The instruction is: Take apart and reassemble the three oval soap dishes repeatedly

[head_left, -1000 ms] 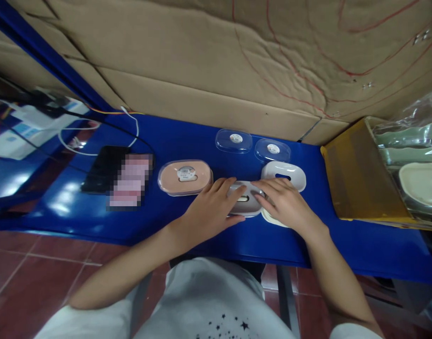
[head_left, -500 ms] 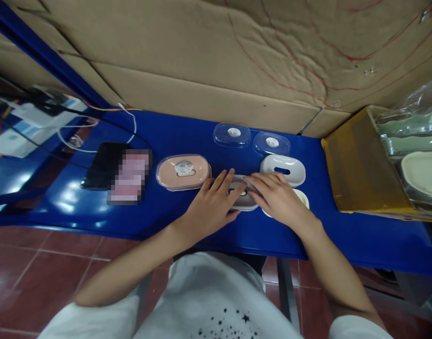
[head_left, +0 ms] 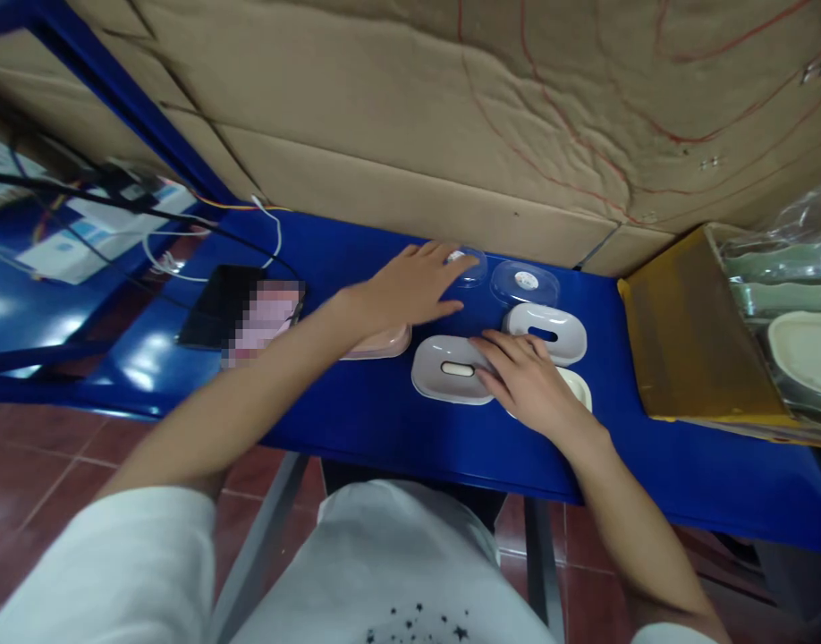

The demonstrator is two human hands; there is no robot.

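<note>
My left hand (head_left: 414, 284) stretches over the table with its fingers spread, reaching the left clear plastic lid (head_left: 474, 268), which has a round white sticker. I cannot tell whether the fingers touch that lid. My right hand (head_left: 528, 371) rests with loosely extended fingers on the right end of a white oval dish (head_left: 437, 380), which has a slot in its middle. Behind my right hand sits another white slotted oval dish (head_left: 558, 331). A cream-coloured piece (head_left: 578, 386) lies partly hidden beneath that hand. The pink oval box (head_left: 384, 344) is mostly covered by my left hand and forearm.
A second clear lid (head_left: 524, 282) lies at the back. To the right stands an open cardboard box (head_left: 692, 340) holding wrapped green and cream pieces. A black device (head_left: 219, 304), a phone with a blurred screen (head_left: 269, 317) and white cables (head_left: 276, 237) lie left. Cardboard (head_left: 357, 161) lines the back.
My left hand has left the white oval dish and moved up and away to the left clear lid. My right hand stays at the dish. The whole view has shifted slightly.
</note>
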